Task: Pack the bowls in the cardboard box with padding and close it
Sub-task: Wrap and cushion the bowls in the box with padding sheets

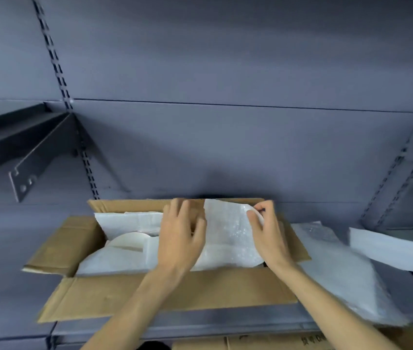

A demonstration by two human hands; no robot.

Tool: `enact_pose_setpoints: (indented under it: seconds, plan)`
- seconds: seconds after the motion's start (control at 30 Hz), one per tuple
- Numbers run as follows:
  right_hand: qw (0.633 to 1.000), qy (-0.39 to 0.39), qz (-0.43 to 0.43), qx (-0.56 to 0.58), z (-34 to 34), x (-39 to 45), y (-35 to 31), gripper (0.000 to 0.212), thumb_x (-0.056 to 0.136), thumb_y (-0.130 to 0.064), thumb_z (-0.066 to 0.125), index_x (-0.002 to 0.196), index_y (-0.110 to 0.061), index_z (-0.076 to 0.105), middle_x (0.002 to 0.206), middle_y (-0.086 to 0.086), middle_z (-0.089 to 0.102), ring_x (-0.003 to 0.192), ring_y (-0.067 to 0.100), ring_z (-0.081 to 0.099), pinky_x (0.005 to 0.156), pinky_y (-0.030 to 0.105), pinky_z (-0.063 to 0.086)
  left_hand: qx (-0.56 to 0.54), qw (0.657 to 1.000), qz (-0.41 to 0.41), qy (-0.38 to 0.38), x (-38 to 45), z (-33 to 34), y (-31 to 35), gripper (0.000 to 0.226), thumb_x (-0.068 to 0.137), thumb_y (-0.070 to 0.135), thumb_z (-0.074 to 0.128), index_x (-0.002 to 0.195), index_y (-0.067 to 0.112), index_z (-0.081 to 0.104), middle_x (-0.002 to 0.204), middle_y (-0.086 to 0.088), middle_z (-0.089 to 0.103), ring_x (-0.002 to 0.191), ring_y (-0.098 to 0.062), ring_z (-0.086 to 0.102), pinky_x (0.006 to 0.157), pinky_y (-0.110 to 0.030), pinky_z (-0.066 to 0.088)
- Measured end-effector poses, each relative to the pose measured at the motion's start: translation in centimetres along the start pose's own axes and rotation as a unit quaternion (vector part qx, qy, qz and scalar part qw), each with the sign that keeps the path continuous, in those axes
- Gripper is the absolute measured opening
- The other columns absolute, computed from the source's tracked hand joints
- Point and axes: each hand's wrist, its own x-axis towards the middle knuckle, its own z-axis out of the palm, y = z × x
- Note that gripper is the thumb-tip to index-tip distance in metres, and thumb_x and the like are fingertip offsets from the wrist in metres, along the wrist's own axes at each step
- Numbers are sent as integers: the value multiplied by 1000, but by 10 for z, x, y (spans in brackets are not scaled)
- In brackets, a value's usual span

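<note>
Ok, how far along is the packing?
Done: a bowl sits in the open box among foam. In hand: the right hand pinches a bubble wrap sheet; the left hand presses beside it. Left: spare padding and closing the flaps.

open cardboard box (pixel 114 296), padded white bowls (pixel 127 242) inside

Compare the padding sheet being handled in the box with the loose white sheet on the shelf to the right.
The bubble-wrap sheet lies inside the cardboard box, held by the right hand with the left hand on it; the loose white sheet lies outside on the shelf, untouched. The first looks translucent and bubbled, the second opaque and smooth. Both are pale padding.
</note>
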Motion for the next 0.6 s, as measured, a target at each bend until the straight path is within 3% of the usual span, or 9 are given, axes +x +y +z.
enact_pose_setpoints:
  seconds: [0.07, 0.13, 0.27, 0.33, 0.4, 0.47, 0.6]
  plan:
    - [998, -43, 2, -44, 8, 0, 0, 14, 103, -30, 56, 96, -31, 43, 69, -1, 56, 58, 16, 51, 58, 47, 45, 83, 984, 57, -144, 4, 8, 0, 22, 94, 18, 55, 111, 18, 68, 116, 0, 60, 108, -24, 50, 89, -37, 47]
    - [990, -86, -3, -110, 8, 2, 0, 14, 102, -28, 59, 105, -29, 45, 76, 1, 63, 68, 21, 60, 63, 49, 53, 168, 952, 99, -235, 3, 20, 2, 33, 96, 21, 54, 126, 24, 65, 133, 1, 56, 120, -24, 47, 99, -36, 44]
    - [960, -152, -5, -236, 1, 8, -2, 29, 100, -25, 62, 126, -28, 49, 107, 2, 70, 93, 28, 66, 75, 45, 56, 316, 885, 123, -318, -6, 46, 3, 44, 98, 22, 46, 141, 21, 53, 157, -13, 33, 151, -33, 18, 125, -45, 11]
    - [952, -162, -20, -260, -3, 9, -3, 37, 100, -22, 62, 136, -26, 51, 128, 1, 65, 110, 27, 64, 87, 42, 54, 310, 873, 100, -362, -6, 51, 0, 47, 98, 25, 46, 145, 22, 48, 158, -16, 30, 152, -34, 15, 126, -46, 8]
    - [947, -143, -61, -281, -12, 8, -2, 36, 100, -24, 59, 136, -24, 55, 130, -2, 61, 114, 23, 62, 89, 39, 53, 270, 872, 101, -395, -2, 52, -3, 50, 96, 26, 51, 146, 24, 47, 154, -11, 33, 148, -33, 22, 123, -44, 23]
    - [950, -90, -95, -284, -25, 7, 2, 28, 100, -26, 58, 127, -24, 60, 118, -3, 63, 110, 22, 60, 86, 37, 52, 233, 871, 97, -423, 3, 51, -5, 53, 96, 30, 54, 148, 28, 46, 155, -5, 31, 146, -29, 26, 116, -43, 34]
    - [960, 41, -50, -273, -66, 9, 32, 22, 95, -11, 61, 115, -14, 68, 108, 7, 65, 105, 32, 59, 87, 46, 50, 229, 852, 75, -464, 5, 54, -5, 52, 99, 45, 48, 150, 45, 37, 160, -3, 28, 146, -29, 25, 118, -46, 29]
